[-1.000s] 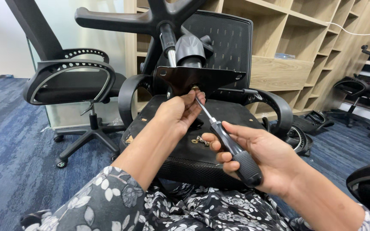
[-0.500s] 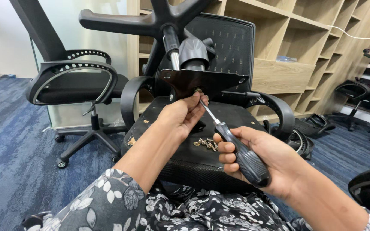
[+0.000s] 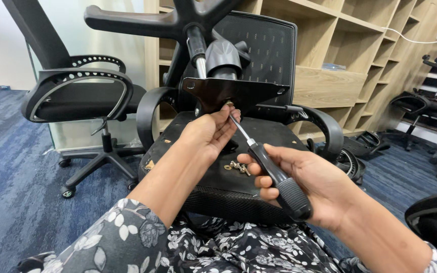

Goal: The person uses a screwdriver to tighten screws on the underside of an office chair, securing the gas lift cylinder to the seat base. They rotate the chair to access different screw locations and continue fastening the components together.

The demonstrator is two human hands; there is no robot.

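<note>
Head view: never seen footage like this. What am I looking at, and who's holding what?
It is one camera worn on a person's head, looking down at their own two bare hands. No robot. An office chair lies overturned before them, its underside facing up and its wheel base in the air. The right hand holds a black-handled screwdriver, tip up at the metal seat plate. The left hand pinches something small at that tip. A few loose screws lie on the underside. Another chair and wooden shelves stand behind.

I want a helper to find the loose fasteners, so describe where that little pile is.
Start at the upside-down office chair in front, its black seat underside facing up. The small pile of screws and washers lies there, just left of the screwdriver's black handle: the only bright metal bits on that dark surface.
</note>
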